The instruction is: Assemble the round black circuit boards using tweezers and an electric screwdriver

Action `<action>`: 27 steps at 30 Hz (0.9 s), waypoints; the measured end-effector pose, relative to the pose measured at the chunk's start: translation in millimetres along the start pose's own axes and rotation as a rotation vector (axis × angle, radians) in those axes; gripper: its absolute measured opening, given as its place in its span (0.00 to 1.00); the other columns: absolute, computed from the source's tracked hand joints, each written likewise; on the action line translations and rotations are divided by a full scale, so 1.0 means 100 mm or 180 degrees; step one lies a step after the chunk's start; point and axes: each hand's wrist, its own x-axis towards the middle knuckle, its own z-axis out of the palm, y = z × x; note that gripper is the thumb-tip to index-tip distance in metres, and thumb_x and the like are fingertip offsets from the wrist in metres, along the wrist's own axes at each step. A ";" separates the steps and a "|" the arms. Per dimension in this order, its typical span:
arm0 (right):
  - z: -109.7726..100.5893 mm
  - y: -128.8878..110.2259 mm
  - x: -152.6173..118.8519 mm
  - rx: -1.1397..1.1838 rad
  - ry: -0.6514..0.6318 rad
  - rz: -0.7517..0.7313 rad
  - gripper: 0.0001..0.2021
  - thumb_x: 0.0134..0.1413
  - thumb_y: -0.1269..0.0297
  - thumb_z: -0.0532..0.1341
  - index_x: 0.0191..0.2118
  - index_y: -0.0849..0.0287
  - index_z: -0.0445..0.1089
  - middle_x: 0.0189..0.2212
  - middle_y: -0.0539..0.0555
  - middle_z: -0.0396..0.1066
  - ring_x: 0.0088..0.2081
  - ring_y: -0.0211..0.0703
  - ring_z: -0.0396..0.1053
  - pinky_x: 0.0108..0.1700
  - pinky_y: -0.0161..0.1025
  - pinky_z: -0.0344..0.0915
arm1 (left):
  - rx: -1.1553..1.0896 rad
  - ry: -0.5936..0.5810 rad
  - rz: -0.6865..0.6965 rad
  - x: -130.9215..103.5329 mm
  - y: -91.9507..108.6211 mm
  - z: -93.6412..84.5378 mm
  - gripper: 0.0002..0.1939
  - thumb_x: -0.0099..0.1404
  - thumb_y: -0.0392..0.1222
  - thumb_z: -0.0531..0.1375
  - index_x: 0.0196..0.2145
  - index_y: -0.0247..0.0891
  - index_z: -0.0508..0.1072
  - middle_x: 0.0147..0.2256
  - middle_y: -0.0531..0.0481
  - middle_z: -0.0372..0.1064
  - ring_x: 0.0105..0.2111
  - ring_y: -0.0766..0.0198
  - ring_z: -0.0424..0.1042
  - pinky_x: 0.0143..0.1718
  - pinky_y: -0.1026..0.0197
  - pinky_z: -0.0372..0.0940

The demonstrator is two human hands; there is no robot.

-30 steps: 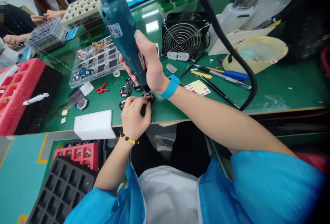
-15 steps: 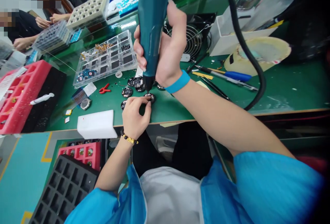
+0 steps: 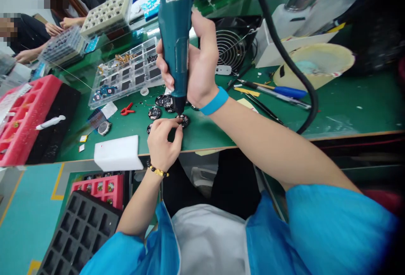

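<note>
My right hand (image 3: 202,60) is wrapped round a teal electric screwdriver (image 3: 176,34), held upright with its black nose pointing down. Under the nose lies a small round black watch-like module (image 3: 183,120) on the green bench. With thumb and forefinger, my left hand (image 3: 164,140) pinches this module at its near left side. The screwdriver's tip meets the module or hovers just over it; I cannot tell which. More round modules (image 3: 155,113) of the same kind lie just behind and to the left, one partly hidden by my left hand.
A clear compartment box (image 3: 126,72) with small parts stands behind. Left are a red clamp (image 3: 127,109), a white block (image 3: 117,152) and a pink foam tray (image 3: 28,110). Right are a fan (image 3: 230,47), pens (image 3: 284,91) and a yellowish tub (image 3: 313,66). A black cable (image 3: 278,47) hangs nearby.
The screwdriver and my right hand have shifted left, the tool's top most of all, and slightly down. My left hand keeps its pinch on the module.
</note>
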 end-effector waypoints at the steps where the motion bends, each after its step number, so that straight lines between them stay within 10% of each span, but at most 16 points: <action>1: 0.00 -0.01 0.00 -0.0036 -0.0016 -0.0029 0.35 0.60 0.25 0.47 0.31 0.55 0.68 0.26 0.50 0.62 0.23 0.39 0.56 0.24 0.38 0.50 | 0.0050 -0.0019 0.0047 0.00 0.01 0.00 0.07 0.71 0.35 0.61 0.34 0.43 0.73 0.43 0.50 0.82 0.48 0.55 0.76 0.54 0.50 0.69; 27: 0.01 0.23 0.02 -0.0778 0.0066 -0.0280 0.36 0.61 0.23 0.43 0.28 0.53 0.63 0.21 0.48 0.62 0.19 0.37 0.56 0.20 0.39 0.49 | 0.0431 -0.0038 0.0268 -0.03 0.00 0.06 0.06 0.70 0.33 0.60 0.35 0.43 0.72 0.44 0.51 0.82 0.45 0.53 0.72 0.50 0.50 0.68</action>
